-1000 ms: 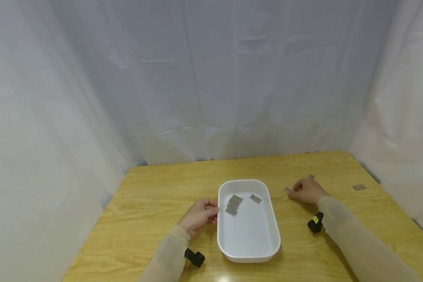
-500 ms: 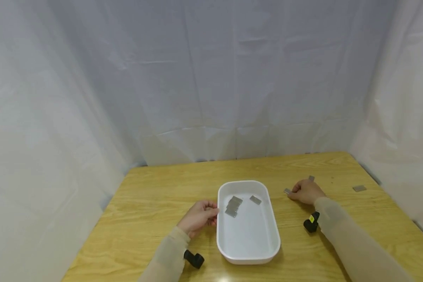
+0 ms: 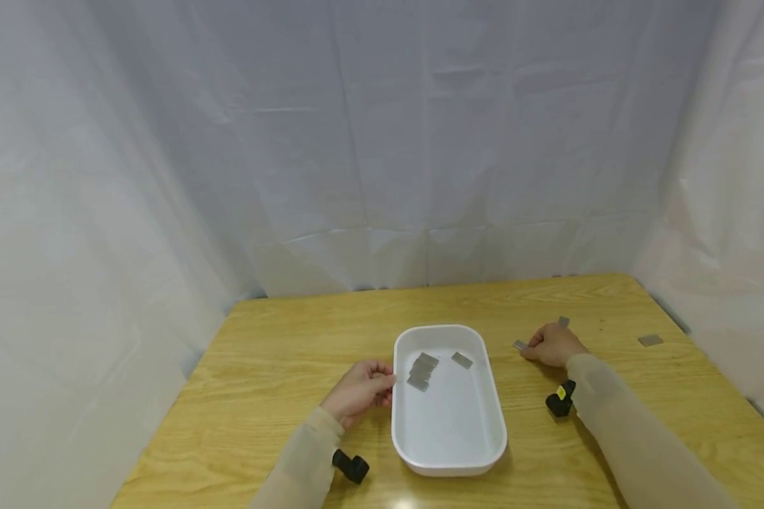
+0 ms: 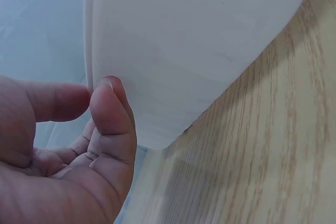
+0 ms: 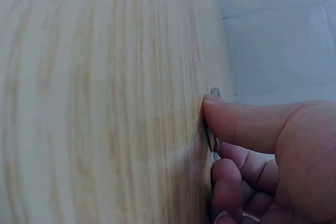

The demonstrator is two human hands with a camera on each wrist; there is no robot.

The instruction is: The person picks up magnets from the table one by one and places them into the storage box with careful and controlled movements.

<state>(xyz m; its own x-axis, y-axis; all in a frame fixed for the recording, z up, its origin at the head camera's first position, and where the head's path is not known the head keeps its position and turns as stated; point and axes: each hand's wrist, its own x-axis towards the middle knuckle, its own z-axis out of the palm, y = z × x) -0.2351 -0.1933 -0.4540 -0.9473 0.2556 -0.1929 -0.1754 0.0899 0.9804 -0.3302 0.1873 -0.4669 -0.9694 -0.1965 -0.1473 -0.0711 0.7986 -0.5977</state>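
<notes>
My left hand [image 3: 359, 389] is at the left side of a white rectangular tray [image 3: 448, 435] and pinches its rim between thumb and finger. The left wrist view shows the thumb against the tray's outer wall [image 4: 173, 40]. Inside the tray lie several small grey metal plates [image 3: 423, 371], overlapping, and a single plate [image 3: 462, 360] apart from them. To the right of the tray, my right hand [image 3: 554, 345] pinches another small metal plate [image 3: 520, 345] close at the tabletop. Up close, that plate's edge [image 5: 215, 92] shows beyond the thumb; fingers hide most of it.
Just behind the right hand lies a metal plate [image 3: 564, 322], and another plate [image 3: 651, 340] lies farther right on the wooden table [image 3: 280, 353]. Pale sheeting [image 3: 382, 141] hangs behind the table and along both sides. Each wrist bears a small black camera [image 3: 351, 466].
My right wrist and forearm have shifted slightly left, while the fingers stay on the plate. The left hand and tray stay in nearly the same place.
</notes>
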